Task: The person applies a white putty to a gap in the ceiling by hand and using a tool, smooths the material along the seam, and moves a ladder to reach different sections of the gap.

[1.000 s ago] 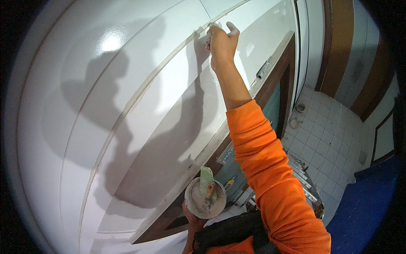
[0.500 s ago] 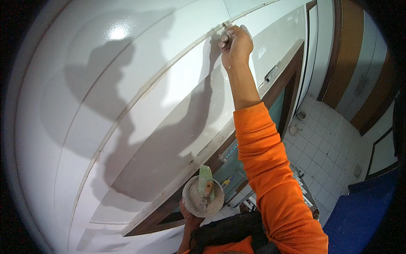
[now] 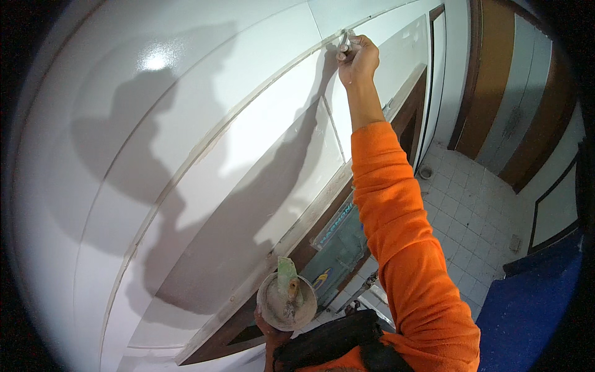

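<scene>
My right hand (image 3: 361, 59) reaches up, its fingers closed and smeared with pale paste, against the seam (image 3: 248, 99) where the wall meets the ceiling panels. Something small and whitish sits at the fingertips; I cannot make out what it is. Low in front of me, my left hand (image 3: 273, 333) holds a round bowl (image 3: 268, 304) from beneath and its side. Greyish paste coats the inside of the bowl. A scraper with a green blade (image 3: 286, 271) and a worn brown handle rests in it, untouched by either hand.
Glossy white ceiling panels (image 3: 93, 155) curve overhead, with my shadow on them and the wall. Below the seam runs a dark wooden frame (image 3: 304, 239) with glass. Far below lies a tiled floor (image 3: 458, 211) with a small round container (image 3: 426, 172). A blue surface (image 3: 533, 297) stands at right.
My right hand has moved farther right along the seam, still closed. The view has shifted a little, and the bowl in my left hand sits slightly lower and more to the left.
</scene>
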A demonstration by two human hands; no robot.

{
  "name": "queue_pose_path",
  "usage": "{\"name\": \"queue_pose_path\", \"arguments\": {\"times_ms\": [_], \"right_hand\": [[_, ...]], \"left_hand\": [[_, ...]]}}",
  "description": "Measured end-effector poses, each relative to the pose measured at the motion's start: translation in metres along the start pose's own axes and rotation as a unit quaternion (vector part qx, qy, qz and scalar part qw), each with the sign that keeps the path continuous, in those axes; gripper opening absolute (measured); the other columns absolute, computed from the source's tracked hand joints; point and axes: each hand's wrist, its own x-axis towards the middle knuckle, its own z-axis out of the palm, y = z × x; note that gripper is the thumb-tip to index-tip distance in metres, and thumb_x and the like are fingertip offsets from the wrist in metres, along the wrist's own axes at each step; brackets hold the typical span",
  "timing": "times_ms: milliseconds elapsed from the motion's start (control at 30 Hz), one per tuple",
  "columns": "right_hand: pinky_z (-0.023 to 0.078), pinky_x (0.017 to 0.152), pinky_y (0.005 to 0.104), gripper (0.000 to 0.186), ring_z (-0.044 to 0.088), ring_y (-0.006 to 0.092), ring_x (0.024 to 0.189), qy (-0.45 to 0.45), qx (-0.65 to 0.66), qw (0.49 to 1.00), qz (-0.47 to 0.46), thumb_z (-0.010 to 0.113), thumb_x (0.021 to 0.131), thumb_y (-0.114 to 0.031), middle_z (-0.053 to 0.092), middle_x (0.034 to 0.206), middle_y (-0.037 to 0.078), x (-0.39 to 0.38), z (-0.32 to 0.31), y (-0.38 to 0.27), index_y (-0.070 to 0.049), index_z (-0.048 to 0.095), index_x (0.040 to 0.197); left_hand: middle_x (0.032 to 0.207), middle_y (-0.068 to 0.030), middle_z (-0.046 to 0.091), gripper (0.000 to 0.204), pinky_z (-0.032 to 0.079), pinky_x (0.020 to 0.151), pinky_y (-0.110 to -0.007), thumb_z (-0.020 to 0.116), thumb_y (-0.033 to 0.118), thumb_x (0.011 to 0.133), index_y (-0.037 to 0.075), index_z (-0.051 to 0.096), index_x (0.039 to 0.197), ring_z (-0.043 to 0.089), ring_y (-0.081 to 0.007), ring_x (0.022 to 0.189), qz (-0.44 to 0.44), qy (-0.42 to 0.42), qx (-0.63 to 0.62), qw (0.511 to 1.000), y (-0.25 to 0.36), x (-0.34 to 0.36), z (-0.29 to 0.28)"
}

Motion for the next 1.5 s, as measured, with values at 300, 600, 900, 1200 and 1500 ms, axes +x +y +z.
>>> {"name": "queue_pose_path", "arguments": {"times_ms": [300,600,900,1200,1500], "right_hand": [[0.036,0.048,0.0298,0.010,0.047,0.0183,0.056,0.024,-0.066,0.997,-0.023,0.055,0.086,-0.008,0.044,0.071,0.007,0.009,0.032,-0.003,-0.003,0.048,0.090],[0.033,0.047,0.0303,0.020,0.041,0.0166,0.054,0.080,0.001,0.997,-0.010,0.057,0.083,-0.010,0.039,0.071,0.006,-0.014,0.057,0.003,-0.005,0.039,0.090],[0.029,0.044,0.0273,0.013,0.041,0.0132,0.051,0.066,0.147,0.987,0.030,0.051,0.087,-0.015,0.042,0.071,0.003,-0.052,0.062,0.011,-0.009,0.041,0.090],[0.028,0.044,0.0284,0.012,0.039,0.0126,0.053,0.069,0.045,0.997,-0.012,0.051,0.089,-0.019,0.042,0.068,0.003,-0.089,0.033,0.015,-0.009,0.047,0.084],[0.036,0.049,0.0281,0.075,0.047,0.0160,0.059,-0.030,-0.004,0.998,0.052,0.054,0.089,-0.013,0.053,0.136,0.022,-0.198,0.054,0.045,-0.001,0.018,0.154]], "left_hand": [[0.141,-0.0165,0.053,0.070,0.049,0.106,-0.053,0.042,0.054,0.095,0.005,0.045,0.144,0.056,-0.0337,0.126,-0.004,0.029,-0.016,0.999,0.013,0.004,0.021],[0.131,-0.0178,0.060,0.058,0.056,0.098,-0.047,0.061,0.033,0.091,0.000,0.051,0.138,0.063,-0.0298,0.117,0.188,-0.015,0.357,0.915,0.028,-0.006,0.051],[0.128,-0.0157,0.062,0.070,0.056,0.096,-0.041,0.086,0.018,0.073,-0.001,0.054,0.132,0.066,-0.0283,0.112,0.145,0.033,0.327,0.933,0.033,-0.021,0.075],[0.136,-0.0167,0.059,0.062,0.050,0.103,-0.044,0.063,0.038,0.091,0.004,0.050,0.142,0.060,-0.0300,0.121,0.124,0.046,0.290,0.948,0.026,-0.026,0.063],[0.129,-0.0129,0.065,0.066,0.048,0.104,-0.045,0.082,0.027,0.079,0.006,0.056,0.136,0.063,-0.0302,0.119,0.069,0.073,0.095,0.990,0.017,-0.035,0.031]]}}
